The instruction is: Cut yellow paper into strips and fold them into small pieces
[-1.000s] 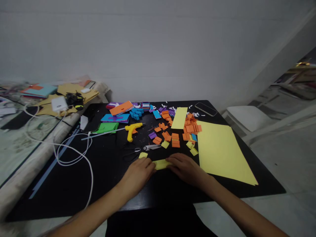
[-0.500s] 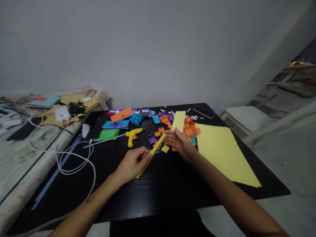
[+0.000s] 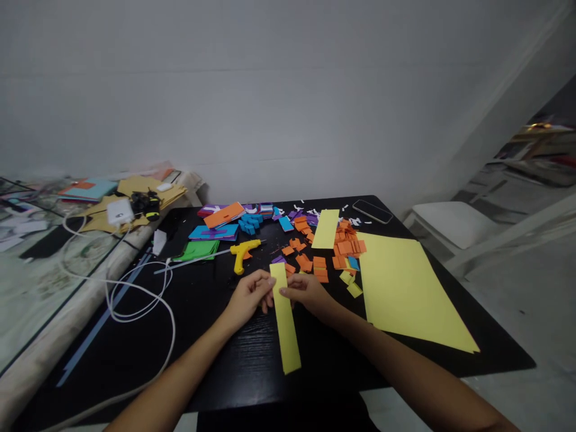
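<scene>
A long yellow paper strip (image 3: 286,330) is held up over the black table, its broad face toward me and its lower end hanging near the front edge. My left hand (image 3: 250,295) pinches its left edge near the top. From the right, my right hand (image 3: 309,293) grips the same strip, thumb on the front and fingers behind it. Just beyond my hands lie small cut orange pieces (image 3: 320,269) and yellow pieces (image 3: 354,290). A wider yellow paper piece (image 3: 326,229) lies behind them. To the left rests a yellow glue gun (image 3: 243,255).
Large yellow sheets (image 3: 409,288) cover the table's right side. A phone (image 3: 372,211) lies at the back right. Green paper (image 3: 198,250), blue paper (image 3: 213,232) and an orange stack (image 3: 224,214) sit at the back left. A white cable (image 3: 168,312) loops across the left side.
The yellow strip has turned from edge-on and slanted to nearly upright, face toward me. My right hand has come down and left, closing on the strip; my left hand now holds it near the top.
</scene>
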`<state>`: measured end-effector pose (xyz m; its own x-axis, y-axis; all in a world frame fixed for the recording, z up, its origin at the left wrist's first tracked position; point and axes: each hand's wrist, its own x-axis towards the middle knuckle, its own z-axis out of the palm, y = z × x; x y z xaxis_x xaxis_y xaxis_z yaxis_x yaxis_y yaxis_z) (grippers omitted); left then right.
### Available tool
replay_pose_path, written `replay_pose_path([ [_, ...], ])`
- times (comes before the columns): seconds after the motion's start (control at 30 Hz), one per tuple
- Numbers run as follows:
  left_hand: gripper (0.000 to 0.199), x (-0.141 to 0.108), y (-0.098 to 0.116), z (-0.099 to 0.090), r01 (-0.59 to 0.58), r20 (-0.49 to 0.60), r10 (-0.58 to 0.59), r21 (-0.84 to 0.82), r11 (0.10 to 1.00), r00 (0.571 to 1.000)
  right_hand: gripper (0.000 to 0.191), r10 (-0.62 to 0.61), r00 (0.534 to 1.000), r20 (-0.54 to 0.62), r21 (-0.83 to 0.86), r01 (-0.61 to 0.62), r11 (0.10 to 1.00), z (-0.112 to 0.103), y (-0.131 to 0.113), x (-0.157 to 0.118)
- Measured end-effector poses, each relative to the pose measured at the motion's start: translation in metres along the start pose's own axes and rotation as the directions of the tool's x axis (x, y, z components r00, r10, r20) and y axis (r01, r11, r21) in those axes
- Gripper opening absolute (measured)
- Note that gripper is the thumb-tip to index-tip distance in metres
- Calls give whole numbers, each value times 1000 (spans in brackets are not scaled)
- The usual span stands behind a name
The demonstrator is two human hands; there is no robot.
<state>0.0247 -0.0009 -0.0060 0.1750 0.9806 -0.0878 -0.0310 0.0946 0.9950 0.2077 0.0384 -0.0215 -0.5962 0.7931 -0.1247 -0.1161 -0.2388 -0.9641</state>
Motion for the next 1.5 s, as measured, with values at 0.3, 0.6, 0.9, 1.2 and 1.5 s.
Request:
replay_pose_path([
  [0.3, 41, 1, -3, -2, -23, -14, 24, 66, 998, 1000, 34, 15, 1000, 7, 227, -16, 974, -5, 5, 7],
  [0.6, 42, 0, -9, 0, 24, 31, -26, 60, 998, 999, 34, 27, 998, 65, 312, -46, 949, -12, 11, 9],
  [0.9, 43, -3, -7, 5, -6, 109, -11, 153, 988, 994, 42, -10, 999, 32, 175, 4, 985, -9, 10, 8],
  [1.2, 47, -2, -16, 3, -62, 257, 8, 201, 978, 966, 37, -83, 991, 105, 97, 72, 993, -5, 10, 7],
  [1.5, 54, -3, -6, 4, -79, 237, 26, 220, 972, 971, 35, -154, 987, 52, 64, 151, 986, -8, 15, 12],
])
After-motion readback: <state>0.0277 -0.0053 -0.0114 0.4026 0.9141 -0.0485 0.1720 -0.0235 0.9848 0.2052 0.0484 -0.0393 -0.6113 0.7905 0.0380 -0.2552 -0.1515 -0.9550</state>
